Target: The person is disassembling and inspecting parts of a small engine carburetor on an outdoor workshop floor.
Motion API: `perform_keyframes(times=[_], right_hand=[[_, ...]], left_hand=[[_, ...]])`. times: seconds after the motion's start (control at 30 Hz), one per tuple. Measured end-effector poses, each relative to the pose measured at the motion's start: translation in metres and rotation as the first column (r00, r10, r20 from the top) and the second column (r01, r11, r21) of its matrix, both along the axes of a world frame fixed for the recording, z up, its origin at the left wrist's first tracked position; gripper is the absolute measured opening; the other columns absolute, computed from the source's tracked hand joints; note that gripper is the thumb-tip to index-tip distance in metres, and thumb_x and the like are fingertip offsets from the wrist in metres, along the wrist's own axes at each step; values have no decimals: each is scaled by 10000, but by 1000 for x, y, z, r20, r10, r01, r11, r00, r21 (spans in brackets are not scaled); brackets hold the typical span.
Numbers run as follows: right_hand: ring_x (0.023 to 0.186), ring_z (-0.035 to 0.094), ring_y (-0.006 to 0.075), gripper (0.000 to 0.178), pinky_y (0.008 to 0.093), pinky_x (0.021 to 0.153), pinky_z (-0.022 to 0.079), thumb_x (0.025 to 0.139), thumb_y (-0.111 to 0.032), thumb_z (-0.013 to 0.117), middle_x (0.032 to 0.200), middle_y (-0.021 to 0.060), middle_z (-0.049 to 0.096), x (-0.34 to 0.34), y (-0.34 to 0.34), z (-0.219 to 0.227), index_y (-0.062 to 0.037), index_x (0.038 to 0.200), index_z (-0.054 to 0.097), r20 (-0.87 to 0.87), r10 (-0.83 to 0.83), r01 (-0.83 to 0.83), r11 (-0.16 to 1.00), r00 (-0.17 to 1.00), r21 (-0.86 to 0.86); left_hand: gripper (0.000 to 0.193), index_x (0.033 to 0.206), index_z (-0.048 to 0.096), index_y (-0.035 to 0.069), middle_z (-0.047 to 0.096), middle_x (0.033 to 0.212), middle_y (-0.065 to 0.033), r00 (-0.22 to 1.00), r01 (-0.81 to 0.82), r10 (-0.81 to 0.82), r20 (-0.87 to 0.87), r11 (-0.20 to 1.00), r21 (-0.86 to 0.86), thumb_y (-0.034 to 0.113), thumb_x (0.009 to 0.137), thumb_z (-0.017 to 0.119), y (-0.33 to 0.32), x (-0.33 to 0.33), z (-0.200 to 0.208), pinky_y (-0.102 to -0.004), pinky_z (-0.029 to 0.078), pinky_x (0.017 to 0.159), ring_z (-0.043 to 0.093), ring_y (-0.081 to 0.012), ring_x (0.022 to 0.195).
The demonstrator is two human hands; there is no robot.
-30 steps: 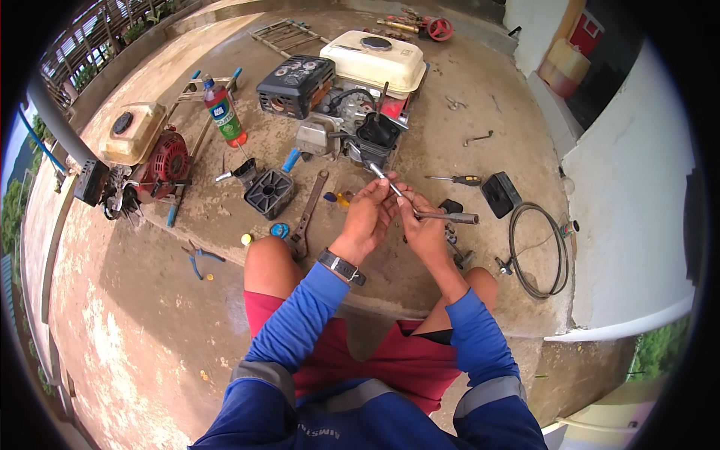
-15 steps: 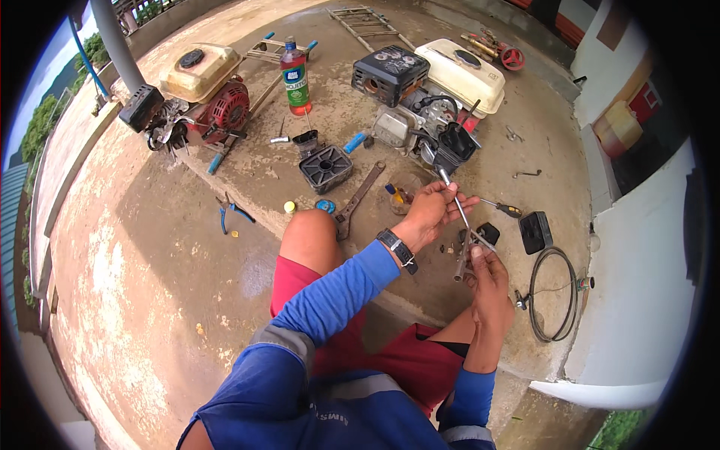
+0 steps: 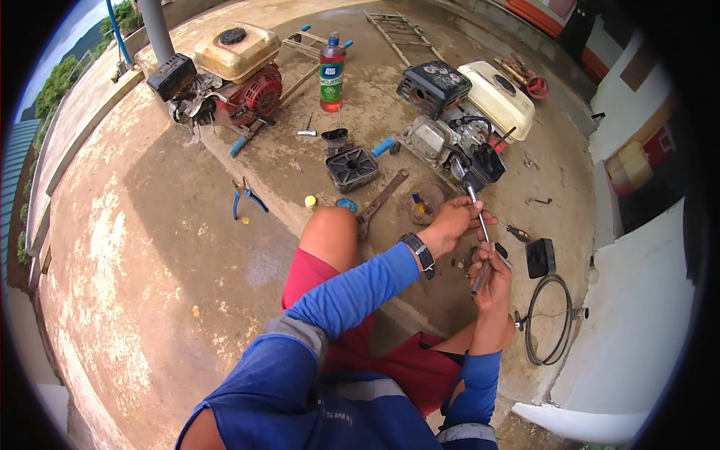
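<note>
Left hand [image 3: 454,223]: pinching the shaft of the T-handle wrench [image 3: 484,232]
Right hand [image 3: 492,282]: curled around the wrench's near end
T-handle wrench: slanted, far end at the engine's [image 3: 429,139] near side
Pliers [image 3: 238,202]: on concrete [image 3: 262,169], handles apart

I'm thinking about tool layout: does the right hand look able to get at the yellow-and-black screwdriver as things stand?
Probably yes: the screwdriver lies close by, uncovered, though the right hand holds a metal wrench and would likely need to let go first.
</note>
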State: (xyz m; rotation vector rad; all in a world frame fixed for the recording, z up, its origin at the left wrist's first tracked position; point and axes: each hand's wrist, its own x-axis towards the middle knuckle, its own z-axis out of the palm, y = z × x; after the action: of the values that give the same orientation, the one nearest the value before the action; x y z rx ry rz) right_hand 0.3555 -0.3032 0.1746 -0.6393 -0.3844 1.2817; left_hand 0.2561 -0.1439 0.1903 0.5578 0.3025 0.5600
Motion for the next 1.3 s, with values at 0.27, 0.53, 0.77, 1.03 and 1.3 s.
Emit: perform_keyframes(times=[0.27, 0.53, 0.77, 1.03, 1.3], right_hand=[[957, 725, 278, 353, 399, 819, 609, 1009, 3, 582, 1050, 120, 708, -1, 4, 21, 16, 1361, 589, 920, 58, 324, 926, 387, -195], [960, 691, 313, 381, 419, 813, 569, 992, -146, 647, 1111, 142, 709, -38, -31, 48, 26, 1329, 597, 946, 27, 605, 775, -324, 185], [729, 591, 108, 535, 255, 623, 510, 1061, -498, 592, 1010, 44, 639, -5, -28, 26, 4, 1246, 593, 407, -184, 339, 873, 895, -350], [834, 654, 118, 257, 258, 770, 624, 1066, -250, 636, 979, 53, 644, 46, -17, -23, -14, 1155, 589, 93, -372, 382, 915, 924, -129], [986, 705, 221, 206, 341, 840, 654, 1058, -163, 641, 1036, 130, 684, 17, -18, 43, 22, 1146, 617, 457, -435, 520, 851, 776, -74]], left_hand=[[159, 1200, 573, 8, 719, 1150, -160, 998, -26, 33, -58, 993, 113, 99, 1070, 584, -12, 0, -7, -361, 618, 855, 750, -275, 1041], [193, 1226, 539, -13, 684, 1064, -146, 997, -74, 73, -24, 996, -53, 65, 1058, 594, -17, 3, -5, -418, 646, 922, 747, -326, 1052], [173, 1233, 523, -15, 670, 1058, -149, 997, -63, 68, 38, 992, -110, 51, 1074, 541, -20, 11, -2, -432, 640, 935, 740, -336, 1058], [207, 1272, 531, 1, 678, 1075, -133, 997, -66, 70, 31, 994, -92, 77, 1080, 546, -24, 10, 4, -430, 628, 945, 738, -325, 1068], [246, 1269, 594, 24, 712, 1119, -106, 993, 36, -34, -117, 999, 21, 154, 1063, 626, -22, 0, 6, -381, 635, 874, 752, -285, 1061]])
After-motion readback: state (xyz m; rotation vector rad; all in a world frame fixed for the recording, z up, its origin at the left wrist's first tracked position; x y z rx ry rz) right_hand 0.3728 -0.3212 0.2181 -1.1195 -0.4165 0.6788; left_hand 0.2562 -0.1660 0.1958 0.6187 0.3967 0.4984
